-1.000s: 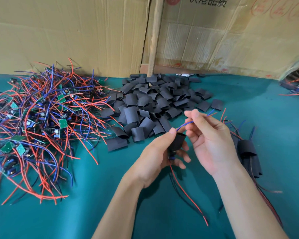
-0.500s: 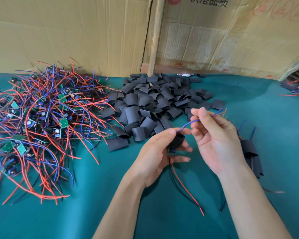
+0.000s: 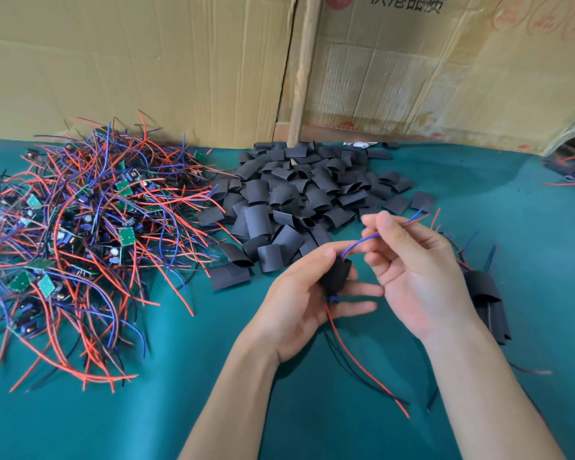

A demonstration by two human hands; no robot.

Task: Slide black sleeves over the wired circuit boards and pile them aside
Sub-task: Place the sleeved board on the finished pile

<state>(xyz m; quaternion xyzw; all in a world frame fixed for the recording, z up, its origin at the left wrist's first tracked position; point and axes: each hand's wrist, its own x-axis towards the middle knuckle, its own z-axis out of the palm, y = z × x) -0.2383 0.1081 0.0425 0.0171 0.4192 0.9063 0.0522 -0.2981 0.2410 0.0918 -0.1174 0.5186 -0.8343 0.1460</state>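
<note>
On cardboard [image 3: 412, 61]: "供港品质" — left hand [image 3: 299, 303] pinches sleeve [image 3: 336, 277], right hand [image 3: 415, 270] wire [image 3: 362, 241].

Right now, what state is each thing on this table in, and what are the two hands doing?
left hand: grips the black sleeve.
right hand: pinches the blue wire.
black sleeve: partly over a board, whose blue end pokes out below.
blue wire: pulled up out of the sleeve's top.
pile of wired circuit boards: bare, tangled.
pile of empty sleeves: loose, flattened.
sleeved boards: finished, lying beside the right wrist.
</note>
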